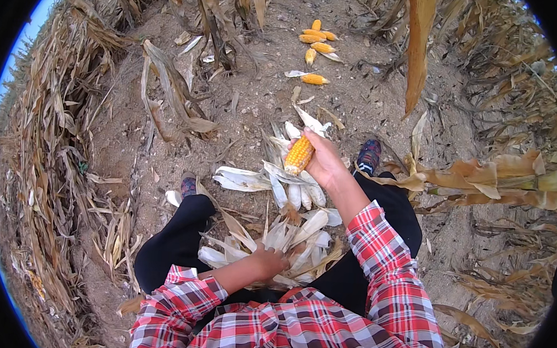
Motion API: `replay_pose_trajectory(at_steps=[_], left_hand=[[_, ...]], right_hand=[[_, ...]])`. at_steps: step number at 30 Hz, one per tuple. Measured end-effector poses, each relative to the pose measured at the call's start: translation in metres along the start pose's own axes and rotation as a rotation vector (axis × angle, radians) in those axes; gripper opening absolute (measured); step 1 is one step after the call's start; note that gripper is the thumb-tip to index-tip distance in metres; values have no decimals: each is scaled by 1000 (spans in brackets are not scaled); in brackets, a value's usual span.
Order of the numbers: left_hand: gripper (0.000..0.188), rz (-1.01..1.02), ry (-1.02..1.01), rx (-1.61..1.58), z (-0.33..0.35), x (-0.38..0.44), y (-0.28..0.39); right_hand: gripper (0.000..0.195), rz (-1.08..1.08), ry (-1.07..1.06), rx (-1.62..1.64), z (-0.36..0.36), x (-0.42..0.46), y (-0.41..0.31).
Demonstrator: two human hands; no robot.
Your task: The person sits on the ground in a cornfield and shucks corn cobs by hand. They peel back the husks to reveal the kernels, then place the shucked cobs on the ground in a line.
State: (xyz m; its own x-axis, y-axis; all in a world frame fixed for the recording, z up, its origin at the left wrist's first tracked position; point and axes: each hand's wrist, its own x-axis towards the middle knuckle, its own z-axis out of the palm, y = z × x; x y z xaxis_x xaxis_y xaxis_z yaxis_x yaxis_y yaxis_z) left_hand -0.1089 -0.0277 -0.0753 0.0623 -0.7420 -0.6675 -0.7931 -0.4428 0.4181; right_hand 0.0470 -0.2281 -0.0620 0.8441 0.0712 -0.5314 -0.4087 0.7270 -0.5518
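Observation:
My right hand holds a bare yellow ear of corn, tilted with its pale end towards me. Low between my knees, my left hand has its fingers curled on dry corn husks that fan out from it; the fingertips are partly hidden. Just ahead of this heap lie pale ears that look still wrapped in husk. Stripped husk leaves spread beside them.
Farther ahead on the bare soil lie several husked yellow ears in a rough line. Dry corn stalks border the left side. From the right, a withered stalk reaches towards my knee, and a brown leaf hangs near the top.

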Motion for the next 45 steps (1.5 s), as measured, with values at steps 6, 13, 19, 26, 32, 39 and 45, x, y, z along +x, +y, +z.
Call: replay_pose_trajectory(at_steps=[6,13,19,26,32,39,45], left_hand=[[56,-27,277,-39,-30,2,5],[19,-9,494,44,-24,7,18],[24,-38,459,29,-32,-2,22],[46,-71,480,76,-55,-12,19],[48,-121,478,90,-57,-16,15],[32,-70,574,-13,-75,-23,9],[30,-175,909,-80,-101,-19,-21]], right_hand=[[33,488,100,-453,-126,26,124],[34,352,368,-119,-156,113,103],[28,-246,233,-203,-77,159,-33],[35,20,367,-1448,-220,169,92],[58,18,497,-1952,-219,94,167],[61,179,245,-1723,-213,90,149],[77,-178,39,-1474,-127,105,120]])
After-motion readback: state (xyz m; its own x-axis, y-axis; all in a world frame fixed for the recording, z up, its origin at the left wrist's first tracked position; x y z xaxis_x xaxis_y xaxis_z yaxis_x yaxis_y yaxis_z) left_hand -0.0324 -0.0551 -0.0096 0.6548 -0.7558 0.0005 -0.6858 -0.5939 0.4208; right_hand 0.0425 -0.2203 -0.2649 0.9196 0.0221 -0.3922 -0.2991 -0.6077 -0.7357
